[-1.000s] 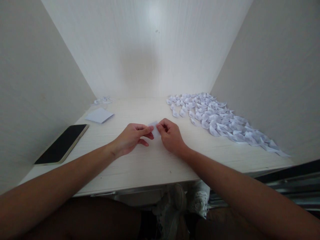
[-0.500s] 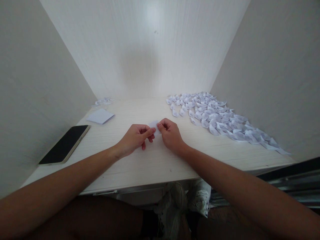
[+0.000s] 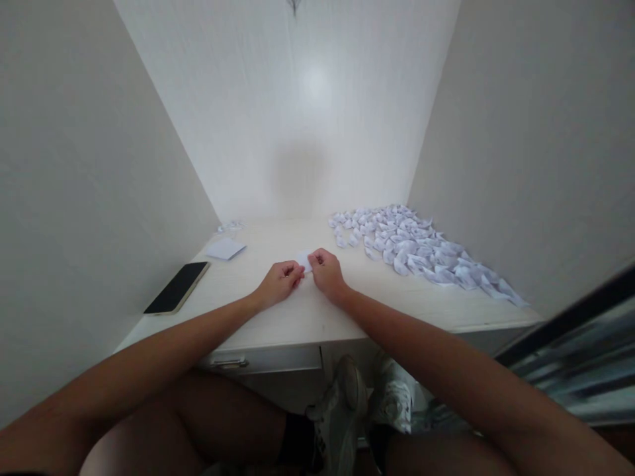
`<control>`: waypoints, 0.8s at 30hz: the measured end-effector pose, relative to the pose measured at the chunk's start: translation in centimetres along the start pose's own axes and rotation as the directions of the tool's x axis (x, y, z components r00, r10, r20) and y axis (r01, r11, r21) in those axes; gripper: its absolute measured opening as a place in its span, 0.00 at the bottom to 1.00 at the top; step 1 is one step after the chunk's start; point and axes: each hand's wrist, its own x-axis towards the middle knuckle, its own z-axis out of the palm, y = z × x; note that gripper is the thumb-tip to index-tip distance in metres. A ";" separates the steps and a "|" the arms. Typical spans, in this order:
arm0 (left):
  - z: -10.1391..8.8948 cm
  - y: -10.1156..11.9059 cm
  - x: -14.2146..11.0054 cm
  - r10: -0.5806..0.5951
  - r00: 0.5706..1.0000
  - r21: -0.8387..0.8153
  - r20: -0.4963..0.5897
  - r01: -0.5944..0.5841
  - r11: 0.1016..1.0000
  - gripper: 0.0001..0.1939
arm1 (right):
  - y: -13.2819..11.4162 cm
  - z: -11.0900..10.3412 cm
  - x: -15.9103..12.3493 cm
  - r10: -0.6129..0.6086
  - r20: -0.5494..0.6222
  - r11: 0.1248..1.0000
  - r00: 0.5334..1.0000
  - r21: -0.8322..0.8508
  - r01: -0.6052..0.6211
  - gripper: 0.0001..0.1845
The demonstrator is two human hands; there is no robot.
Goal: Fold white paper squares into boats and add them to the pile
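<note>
A small white piece of paper [image 3: 305,260] is pinched between my two hands, just above the middle of the table. My left hand [image 3: 282,280] grips its left side with thumb and fingers closed. On the right side, my right hand [image 3: 326,271] holds it in the same kind of pinch. Fingers cover part of the paper, so I cannot make out its folds. To the right lies a spread heap of small folded white paper pieces [image 3: 421,251]. Over on the left rests a flat stack of white paper [image 3: 226,248].
A dark-screened phone [image 3: 177,288] lies at the table's left edge. Thin white scraps [image 3: 230,226] sit in the back left corner. Walls enclose the white table [image 3: 278,324] at the back and both sides. A drawer [image 3: 272,360] is under the front edge, above my legs and shoes.
The head view has shifted, showing more of the drawer and my legs. My left fingers have curled in closer; both hands still hold the paper.
</note>
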 end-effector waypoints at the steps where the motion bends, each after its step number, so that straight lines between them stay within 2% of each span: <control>1: 0.1 0.1 0.0 0.007 1.000 0.004 -0.003 -0.007 1.000 0.22 | 0.0 0.0 0.0 0.007 -0.004 1.000 1.000 0.006 -0.007 0.12; 9: 0.8 1.5 -0.3 -0.037 0.999 -0.012 0.028 0.038 0.999 0.22 | -0.1 -0.3 -0.1 0.044 -0.019 0.999 0.999 0.018 -0.044 0.12; 17: 0.6 1.1 1.0 -0.059 0.993 -0.065 -0.105 0.053 0.997 0.22 | 0.4 -0.3 0.2 0.039 0.037 0.998 0.999 0.050 -0.041 0.12; 24: 0.4 0.6 1.3 -0.067 0.992 -0.147 -0.104 0.051 0.988 0.21 | 1.1 0.0 0.4 0.035 0.089 0.994 0.995 0.099 -0.044 0.11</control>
